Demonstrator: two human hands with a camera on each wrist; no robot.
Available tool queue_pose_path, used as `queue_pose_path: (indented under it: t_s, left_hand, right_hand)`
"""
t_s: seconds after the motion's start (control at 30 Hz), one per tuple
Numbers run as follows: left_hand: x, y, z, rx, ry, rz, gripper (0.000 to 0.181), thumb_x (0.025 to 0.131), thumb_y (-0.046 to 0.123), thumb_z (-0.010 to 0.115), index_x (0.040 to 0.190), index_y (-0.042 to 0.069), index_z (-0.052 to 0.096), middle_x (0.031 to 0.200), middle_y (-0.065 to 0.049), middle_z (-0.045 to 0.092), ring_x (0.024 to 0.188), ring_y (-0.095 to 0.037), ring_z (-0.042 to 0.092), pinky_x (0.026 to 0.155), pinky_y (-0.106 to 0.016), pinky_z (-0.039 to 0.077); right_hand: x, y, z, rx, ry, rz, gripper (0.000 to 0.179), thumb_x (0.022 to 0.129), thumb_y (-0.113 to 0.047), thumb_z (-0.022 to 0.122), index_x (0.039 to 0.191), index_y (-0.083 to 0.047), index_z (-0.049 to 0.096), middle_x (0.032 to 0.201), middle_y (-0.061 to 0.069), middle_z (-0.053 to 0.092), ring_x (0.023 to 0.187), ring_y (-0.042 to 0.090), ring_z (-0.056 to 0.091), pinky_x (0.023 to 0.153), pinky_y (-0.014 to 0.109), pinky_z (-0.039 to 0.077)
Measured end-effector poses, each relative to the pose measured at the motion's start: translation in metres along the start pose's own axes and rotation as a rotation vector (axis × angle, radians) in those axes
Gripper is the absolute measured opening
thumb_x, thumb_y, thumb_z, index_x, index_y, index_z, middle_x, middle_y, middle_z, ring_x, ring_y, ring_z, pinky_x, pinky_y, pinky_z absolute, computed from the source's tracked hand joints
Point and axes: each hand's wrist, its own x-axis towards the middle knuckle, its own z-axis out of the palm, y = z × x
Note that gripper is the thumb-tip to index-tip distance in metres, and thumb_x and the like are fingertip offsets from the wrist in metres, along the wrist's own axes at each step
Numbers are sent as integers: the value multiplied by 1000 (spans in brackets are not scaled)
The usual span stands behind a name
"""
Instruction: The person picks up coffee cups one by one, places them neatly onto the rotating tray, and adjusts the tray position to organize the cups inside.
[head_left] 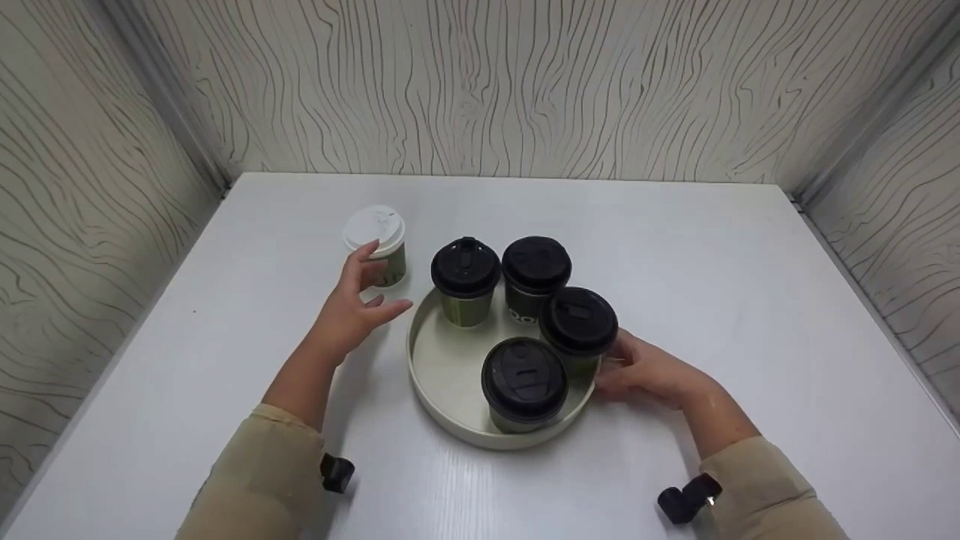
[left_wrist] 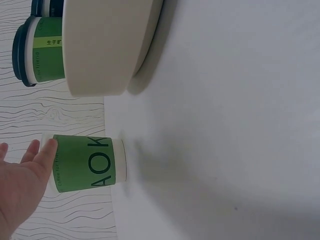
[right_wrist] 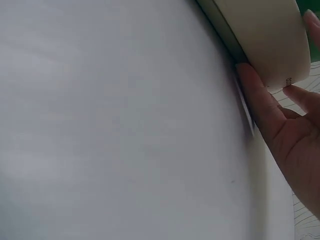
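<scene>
A round cream tray (head_left: 450, 375) holds several green paper cups with black lids, among them a back-left cup (head_left: 466, 270), a back cup (head_left: 536, 264), a right cup (head_left: 579, 322) and a front cup (head_left: 523, 379). At the tray's right side, my right hand (head_left: 649, 371) grips its wall; in the right wrist view one finger lies low along the tray's bottom edge (right_wrist: 270, 40). Left of the tray stands a green cup with a white lid (head_left: 379, 232). My left hand (head_left: 352, 307) is beside it, fingers spread, a fingertip near or touching the lid; contact is unclear.
Everything stands on a white table (head_left: 750, 262). Wood-grain patterned panels (head_left: 480, 90) rise behind the table and on both sides. A black camera mount sits on each sleeve, left (head_left: 337, 474) and right (head_left: 688, 499).
</scene>
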Motion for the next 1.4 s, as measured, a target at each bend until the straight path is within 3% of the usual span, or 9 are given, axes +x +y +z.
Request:
queue_pose_path:
  t_s: [0.43,0.6,0.8,1.0,1.1,1.23,1.4]
  left_hand:
    - [15,-32,-4,-6,20,27,92,76,23,75,144,25,14,140,-12,33,131,-27,29,102,-41,34]
    - [16,-33,-4,-2,27,32,93,75,28,76,144,26,14,140,-12,33,131,-28,29,102,-41,34]
    - [15,-32,-5,-9,31,1,92,76,26,75,144,27,13,141,-10,32,132,-27,29,103,-41,33]
    - [8,-18,-5,-42,21,-18,90,78,17,72,145,22,12,142,-15,30,133,-31,27,104,-43,31]
    - [6,-13,-4,-60,13,-4,89,80,14,71,145,17,11,141,-18,29,132,-33,26,104,-44,30]
    - [11,-21,-3,-81,4,22,91,79,16,72,146,17,9,142,-19,28,132,-34,26,104,-46,30]
    - [17,-34,-3,-60,20,37,91,77,23,74,145,23,12,140,-15,32,131,-31,29,103,-44,32]
  right_hand:
    - [-3,2,-7,45,-53,-22,79,82,0,59,145,-11,13,132,22,35,108,30,52,87,47,45]
    - [-1,-2,-14,71,-50,-29,59,89,-3,49,142,-12,25,124,14,46,99,30,58,87,48,46]
    - [10,-7,-21,115,97,-34,43,91,-10,50,133,-15,41,114,8,55,93,22,61,85,45,48]
    - [22,-9,-24,172,136,-20,38,93,-16,51,131,-14,43,96,1,55,74,10,54,82,40,49]
    - [27,-8,-25,151,135,-39,38,94,-16,50,131,-12,43,98,1,56,73,9,52,81,39,49]
    - [32,-7,-24,103,149,-51,40,94,-15,50,133,-10,42,107,1,57,77,11,54,81,40,49]
    - [34,-6,-23,103,155,-36,43,92,-14,52,134,-10,41,89,0,53,70,11,49,77,39,49]
